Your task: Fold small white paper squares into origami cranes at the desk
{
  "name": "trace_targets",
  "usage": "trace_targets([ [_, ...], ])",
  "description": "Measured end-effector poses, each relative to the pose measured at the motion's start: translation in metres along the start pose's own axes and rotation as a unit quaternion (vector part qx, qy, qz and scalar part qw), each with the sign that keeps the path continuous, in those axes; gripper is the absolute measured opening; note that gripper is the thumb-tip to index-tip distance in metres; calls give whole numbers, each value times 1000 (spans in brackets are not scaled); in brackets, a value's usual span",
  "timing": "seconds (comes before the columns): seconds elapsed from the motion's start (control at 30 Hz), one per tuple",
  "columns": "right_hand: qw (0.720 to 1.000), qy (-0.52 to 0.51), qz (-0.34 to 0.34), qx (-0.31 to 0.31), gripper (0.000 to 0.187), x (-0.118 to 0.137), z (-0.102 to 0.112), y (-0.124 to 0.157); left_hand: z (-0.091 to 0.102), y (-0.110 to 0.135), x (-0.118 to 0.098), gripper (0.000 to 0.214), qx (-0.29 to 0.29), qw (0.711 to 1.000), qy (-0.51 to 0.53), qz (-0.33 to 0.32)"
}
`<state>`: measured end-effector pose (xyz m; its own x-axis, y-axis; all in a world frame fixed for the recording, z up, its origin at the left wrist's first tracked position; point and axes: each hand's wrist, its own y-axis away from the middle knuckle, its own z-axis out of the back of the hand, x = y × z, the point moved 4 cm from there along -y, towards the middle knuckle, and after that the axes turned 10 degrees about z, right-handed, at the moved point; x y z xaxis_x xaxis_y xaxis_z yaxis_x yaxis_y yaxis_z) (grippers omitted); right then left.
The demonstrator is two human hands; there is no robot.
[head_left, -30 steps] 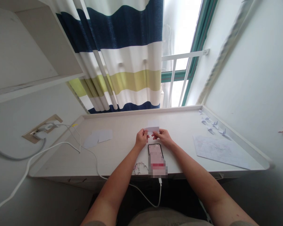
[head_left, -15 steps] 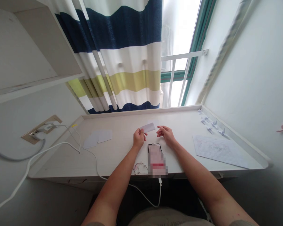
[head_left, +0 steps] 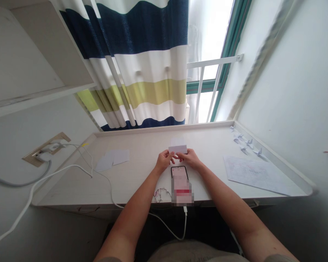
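Note:
A small white piece of paper (head_left: 178, 149) is held up above the desk (head_left: 142, 174), just beyond a phone (head_left: 180, 179) that lies flat with its screen lit. My left hand (head_left: 164, 161) pinches the paper's lower left edge. My right hand (head_left: 190, 159) pinches its lower right edge. Both hands are closed on it, fingertips nearly touching each other.
Loose white paper pieces (head_left: 113, 158) lie at the left of the desk. A written sheet (head_left: 251, 173) lies at the right, with several small folded paper cranes (head_left: 246, 145) beyond it. A white charging cable (head_left: 79, 169) runs from a wall socket (head_left: 46, 150). A bracelet (head_left: 160, 194) sits by the phone.
Half a second ago only my left hand held the paper while my right hand hovered open. Now my right hand has come back and pinches it too.

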<state>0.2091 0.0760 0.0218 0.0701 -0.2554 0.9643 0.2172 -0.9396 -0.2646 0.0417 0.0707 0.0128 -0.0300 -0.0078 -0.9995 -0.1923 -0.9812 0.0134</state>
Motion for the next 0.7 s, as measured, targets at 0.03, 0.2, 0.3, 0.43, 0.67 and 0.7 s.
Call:
trace_targets([
  [0.03,1000,0,2,5,41,0,0,0,0,0,1,60,10,1000,-2,4],
  [0.2,1000,7,3,15,43,-3,1,0,1,-1,5,57,9,1000,-10,9],
  [0.3,1000,12,-3,14,48,-6,3,0,4,-1,4,54,-5,1000,-6,11],
  [0.43,999,0,-3,34,59,-10,4,-1,8,-1,2,52,-14,1000,6,16],
  [0.67,999,20,-6,32,69,-16,4,-1,9,2,-1,50,-13,999,39,28],
  [0.7,999,20,-5,29,70,-15,4,-1,8,2,-1,50,-10,999,39,29],
])
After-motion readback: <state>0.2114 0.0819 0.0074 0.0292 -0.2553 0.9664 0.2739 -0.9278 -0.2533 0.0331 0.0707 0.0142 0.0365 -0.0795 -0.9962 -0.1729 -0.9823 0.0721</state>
